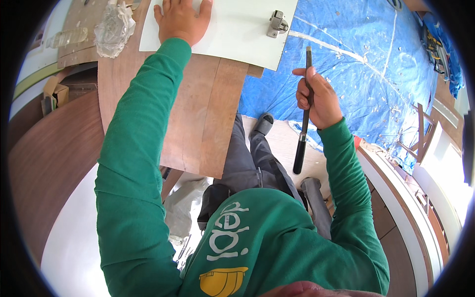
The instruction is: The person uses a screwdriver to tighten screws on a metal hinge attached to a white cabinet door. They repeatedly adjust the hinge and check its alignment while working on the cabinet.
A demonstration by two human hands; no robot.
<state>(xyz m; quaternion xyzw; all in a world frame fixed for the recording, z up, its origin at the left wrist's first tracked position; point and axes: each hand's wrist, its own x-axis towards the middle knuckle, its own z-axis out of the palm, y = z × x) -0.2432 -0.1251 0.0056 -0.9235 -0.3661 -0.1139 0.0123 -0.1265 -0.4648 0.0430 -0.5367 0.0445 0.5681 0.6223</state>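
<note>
My left hand (182, 22) lies flat with fingers apart on a white panel (232, 42), which rests on a brown wooden board (208, 119). A metal hinge-like fitting (276, 24) sits near the panel's right edge. My right hand (319, 96) is closed round a long, slim dark metal tool (309, 59) with a black handle (299, 153), held upright in the picture just right of the board and below the fitting. I cannot tell the exact kind of tool.
A blue tarp (356, 84) with scattered debris covers the floor at right, with hand tools (438, 49) at the far edge. Crumpled plastic (114, 27), a clear bottle (67, 37) and a cardboard box (57, 91) are at upper left. My legs and feet show below the board.
</note>
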